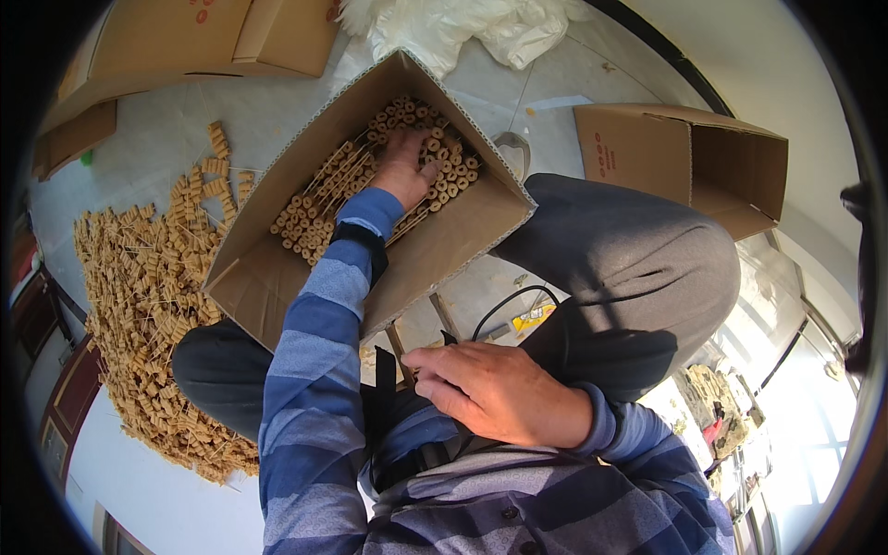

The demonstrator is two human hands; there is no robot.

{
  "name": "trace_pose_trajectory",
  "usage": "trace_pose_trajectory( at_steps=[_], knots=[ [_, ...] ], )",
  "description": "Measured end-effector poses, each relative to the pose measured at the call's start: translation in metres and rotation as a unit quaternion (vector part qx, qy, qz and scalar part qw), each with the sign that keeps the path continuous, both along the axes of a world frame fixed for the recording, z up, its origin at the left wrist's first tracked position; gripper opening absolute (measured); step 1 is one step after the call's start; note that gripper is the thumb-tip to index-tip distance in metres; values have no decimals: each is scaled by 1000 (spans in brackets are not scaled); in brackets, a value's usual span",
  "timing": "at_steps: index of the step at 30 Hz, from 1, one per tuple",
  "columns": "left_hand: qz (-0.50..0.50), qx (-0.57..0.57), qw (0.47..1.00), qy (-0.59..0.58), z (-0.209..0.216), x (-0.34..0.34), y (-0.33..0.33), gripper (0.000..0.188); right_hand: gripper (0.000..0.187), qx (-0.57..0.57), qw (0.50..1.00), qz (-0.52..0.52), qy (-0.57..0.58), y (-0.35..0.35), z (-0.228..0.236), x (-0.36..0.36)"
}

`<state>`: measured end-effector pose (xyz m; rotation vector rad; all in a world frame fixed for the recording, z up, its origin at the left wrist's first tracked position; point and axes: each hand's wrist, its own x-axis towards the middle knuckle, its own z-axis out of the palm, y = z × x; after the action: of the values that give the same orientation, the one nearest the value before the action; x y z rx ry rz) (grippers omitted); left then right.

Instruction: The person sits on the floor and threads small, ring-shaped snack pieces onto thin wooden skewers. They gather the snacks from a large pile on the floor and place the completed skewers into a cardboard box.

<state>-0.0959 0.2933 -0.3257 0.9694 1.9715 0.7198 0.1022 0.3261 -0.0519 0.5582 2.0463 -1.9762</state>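
Note:
An open cardboard box [435, 268] stands tilted between my knees. Inside it, rows of tan skewered pieces [347, 171] with ring-shaped ends are packed side by side on thin sticks. My left hand [404, 171] reaches into the box and rests on these skewers. Its thumb is apart from the fingers, whose tips are partly hidden among the pieces. Over my lap, just outside the box's near edge, my right hand [495, 388] is closed with curled fingers. Whatever lies inside that curl, if anything, is hidden.
A large heap of similar skewered pieces [153, 305] covers the floor at left. Another open cardboard box [638, 157] lies at right, with a bigger carton [185, 42] at far left. White plastic bags [444, 32] lie beyond the box. A dark cable [499, 301] curves between my legs.

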Motion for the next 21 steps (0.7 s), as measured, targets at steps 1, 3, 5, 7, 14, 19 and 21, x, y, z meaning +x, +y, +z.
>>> trace_pose_trajectory(
  at_steps=[1,3,5,7,14,19,21],
  knots=[
    [-9,-3,1000,27,1,3,2,56,32,3,1000,-6,6,0,0,0],
    [2,16,999,39,4,6,3,54,32,4,1000,-7,9,-1,-1,0],
    [37,45,998,2,5,9,3,52,32,3,1000,-6,14,-2,-1,-1],
    [70,36,996,-52,6,9,3,51,32,3,1000,-4,17,-2,-1,-3],
    [-42,-44,960,272,18,17,9,43,32,10,1000,26,-14,1,2,-3],
    [-58,-54,980,182,21,2,13,36,32,12,1000,23,-15,0,1,-3],
    [-68,-60,983,158,20,-1,13,35,32,7,999,26,-22,0,0,-2]
  ],
)
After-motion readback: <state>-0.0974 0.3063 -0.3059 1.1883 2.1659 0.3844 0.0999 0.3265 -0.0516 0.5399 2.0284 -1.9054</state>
